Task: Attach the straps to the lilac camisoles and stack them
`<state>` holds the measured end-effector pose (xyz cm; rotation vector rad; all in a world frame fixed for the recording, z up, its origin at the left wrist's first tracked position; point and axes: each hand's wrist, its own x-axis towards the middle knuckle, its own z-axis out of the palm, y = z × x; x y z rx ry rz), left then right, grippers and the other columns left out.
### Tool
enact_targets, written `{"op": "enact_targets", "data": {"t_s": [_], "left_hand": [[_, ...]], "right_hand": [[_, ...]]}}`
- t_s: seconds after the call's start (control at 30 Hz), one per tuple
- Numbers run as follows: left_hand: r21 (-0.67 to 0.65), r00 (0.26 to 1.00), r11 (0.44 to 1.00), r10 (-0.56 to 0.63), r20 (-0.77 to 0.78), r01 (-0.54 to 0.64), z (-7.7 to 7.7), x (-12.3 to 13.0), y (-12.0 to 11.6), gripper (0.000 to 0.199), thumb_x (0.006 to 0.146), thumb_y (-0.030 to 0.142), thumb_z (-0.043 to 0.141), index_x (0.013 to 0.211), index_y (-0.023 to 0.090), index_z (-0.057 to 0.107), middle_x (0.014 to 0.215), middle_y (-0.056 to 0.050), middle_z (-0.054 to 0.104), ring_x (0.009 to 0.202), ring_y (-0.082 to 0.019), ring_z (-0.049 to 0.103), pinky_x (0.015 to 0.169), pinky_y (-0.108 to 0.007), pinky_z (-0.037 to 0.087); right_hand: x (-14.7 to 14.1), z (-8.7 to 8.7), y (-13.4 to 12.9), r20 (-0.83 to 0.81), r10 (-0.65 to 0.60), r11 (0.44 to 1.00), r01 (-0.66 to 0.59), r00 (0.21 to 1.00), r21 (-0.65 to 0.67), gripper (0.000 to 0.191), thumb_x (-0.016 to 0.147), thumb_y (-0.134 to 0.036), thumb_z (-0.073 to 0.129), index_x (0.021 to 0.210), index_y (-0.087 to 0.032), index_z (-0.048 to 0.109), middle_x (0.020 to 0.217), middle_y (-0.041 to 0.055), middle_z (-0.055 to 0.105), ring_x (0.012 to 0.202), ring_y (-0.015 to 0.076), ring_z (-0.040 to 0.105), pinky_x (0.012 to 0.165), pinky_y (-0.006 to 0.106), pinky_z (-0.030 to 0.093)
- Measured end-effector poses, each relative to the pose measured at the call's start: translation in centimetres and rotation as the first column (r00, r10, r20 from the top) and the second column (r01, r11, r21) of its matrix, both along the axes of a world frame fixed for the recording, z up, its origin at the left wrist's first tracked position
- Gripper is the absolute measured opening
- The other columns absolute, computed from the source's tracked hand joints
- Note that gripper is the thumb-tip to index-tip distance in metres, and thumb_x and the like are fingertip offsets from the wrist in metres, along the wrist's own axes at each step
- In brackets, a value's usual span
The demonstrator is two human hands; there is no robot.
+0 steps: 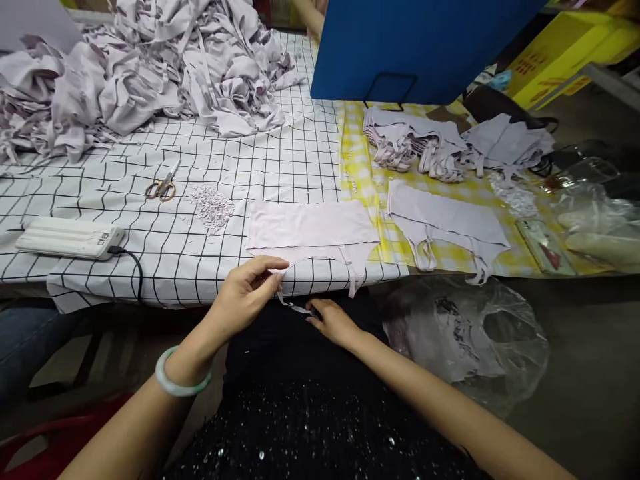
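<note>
A pale lilac camisole (313,225) lies folded on the white checked cloth at the table's front edge, its straps toward me. My left hand (250,288) pinches the camisole at the base of its left strap, thumb against fingers. Below the edge, my right hand (333,321) is closed on the lower end of that same strap (295,307), which runs slack between both hands. The other strap (354,270) hangs over the table edge. To the right, a second folded camisole (450,223) lies on the yellow checked cloth with its straps toward me.
Scissors (163,187), a heap of small clippings (213,208) and a white power bank (70,238) are on the left. Behind lie a garment pile (165,73), a blue panel (400,50) and stacked camisoles (415,140). A phone (545,247) lies right; a plastic bag (465,333) hangs below.
</note>
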<state>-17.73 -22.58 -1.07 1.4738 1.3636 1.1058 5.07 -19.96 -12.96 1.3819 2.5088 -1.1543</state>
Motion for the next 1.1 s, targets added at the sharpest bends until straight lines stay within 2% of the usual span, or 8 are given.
{"op": "enact_targets", "data": {"t_s": [0.2, 0.3, 0.43, 0.53, 0.6, 0.73, 0.93, 1.1], "left_hand": [[-0.195, 0.979, 0.965, -0.191, -0.075, 0.173, 0.5, 1.3, -0.5, 0.029, 0.090, 0.030, 0.060, 0.115, 0.016, 0.069, 0.071, -0.001, 0.066, 0.057, -0.012, 0.054, 0.053, -0.025, 0.045], [-0.292, 0.939, 0.904, -0.340, -0.052, 0.311, 0.9, 2.0, -0.2, 0.029, 0.090, 0.033, 0.062, 0.111, 0.017, 0.070, 0.065, 0.002, 0.061, 0.053, -0.010, 0.047, 0.049, -0.024, 0.039], [-0.288, 0.946, 0.902, -0.317, 0.060, 0.321, 1.5, 2.4, 0.6, 0.029, 0.094, 0.037, 0.056, 0.083, 0.015, 0.071, 0.067, 0.000, 0.063, 0.060, -0.010, 0.052, 0.057, -0.024, 0.043], [-0.159, 0.979, 0.968, -0.179, 0.099, 0.193, 1.5, 2.5, 0.7, 0.026, 0.094, 0.034, 0.057, 0.085, 0.016, 0.073, 0.084, -0.005, 0.072, 0.079, -0.015, 0.065, 0.071, -0.027, 0.052], [-0.025, 0.991, 0.993, -0.110, 0.080, 0.113, 0.9, 2.6, 0.4, 0.020, 0.094, 0.029, 0.059, 0.090, 0.018, 0.075, 0.097, -0.008, 0.075, 0.102, -0.020, 0.068, 0.085, -0.031, 0.055], [0.204, 0.988, 0.977, -0.024, -0.151, 0.055, -0.7, 3.0, -0.2, 0.021, 0.096, 0.020, 0.053, 0.091, 0.016, 0.074, 0.115, -0.015, 0.073, 0.120, -0.025, 0.065, 0.087, -0.034, 0.058], [0.405, 0.829, 0.912, 0.179, -0.530, 0.062, -1.9, 3.0, -0.4, 0.017, 0.095, 0.014, 0.051, 0.096, 0.015, 0.068, 0.140, -0.017, 0.060, 0.090, -0.022, 0.074, 0.068, -0.032, 0.061], [0.417, 0.742, 0.897, 0.178, -0.646, 0.148, -2.2, 3.1, -0.1, 0.022, 0.093, 0.008, 0.048, 0.102, 0.014, 0.067, 0.144, -0.020, 0.056, 0.079, -0.019, 0.069, 0.068, -0.035, 0.059]], "right_hand": [[0.6, 5.5, -0.7, -0.083, 0.119, 0.969, -0.097, 0.989, 0.228, 0.015, 0.094, -0.016, 0.054, 0.092, -0.020, 0.069, 0.089, 0.0075, 0.069, 0.087, 0.0220, 0.061, 0.081, 0.035, 0.045], [0.6, 10.6, 0.3, -0.160, 0.255, 0.817, -0.124, 0.954, 0.564, 0.026, 0.100, -0.019, 0.045, 0.098, -0.023, 0.070, 0.088, 0.0074, 0.070, 0.085, 0.0223, 0.059, 0.083, 0.039, 0.044], [0.2, 13.9, 2.5, -0.301, 0.329, 0.700, -0.017, 0.895, 0.714, 0.020, 0.098, -0.018, 0.051, 0.101, -0.024, 0.070, 0.090, 0.0049, 0.072, 0.090, 0.0211, 0.062, 0.093, 0.041, 0.045], [-0.2, 13.6, 2.9, -0.539, 0.016, 0.804, 0.310, 0.842, 0.508, 0.013, 0.094, -0.026, 0.061, 0.101, -0.020, 0.069, 0.098, 0.0082, 0.071, 0.096, 0.0230, 0.063, 0.091, 0.040, 0.048], [-0.5, 12.8, 2.3, -0.591, -0.296, 0.899, 0.428, 0.750, 0.093, 0.018, 0.092, -0.037, 0.062, 0.095, -0.020, 0.070, 0.094, 0.0072, 0.071, 0.091, 0.0223, 0.064, 0.085, 0.038, 0.051], [-1.9, 11.9, 1.1, -0.477, -0.612, 0.746, 0.260, 0.631, -0.613, 0.036, 0.091, -0.054, 0.058, 0.091, -0.021, 0.071, 0.097, 0.0064, 0.072, 0.097, 0.0216, 0.065, 0.089, 0.038, 0.050], [-4.2, 12.4, 1.6, -0.527, -0.605, 0.795, 0.498, 0.598, -0.347, 0.039, 0.071, -0.049, 0.080, 0.097, -0.023, 0.067, 0.101, 0.0042, 0.066, 0.092, 0.0200, 0.059, 0.085, 0.035, 0.048], [-4.7, 13.0, 2.8, -0.601, -0.463, 0.886, 0.361, 0.651, -0.291, 0.023, 0.083, -0.045, 0.069, 0.080, -0.022, 0.072, 0.087, 0.0039, 0.068, 0.085, 0.0193, 0.061, 0.083, 0.035, 0.048]]}}
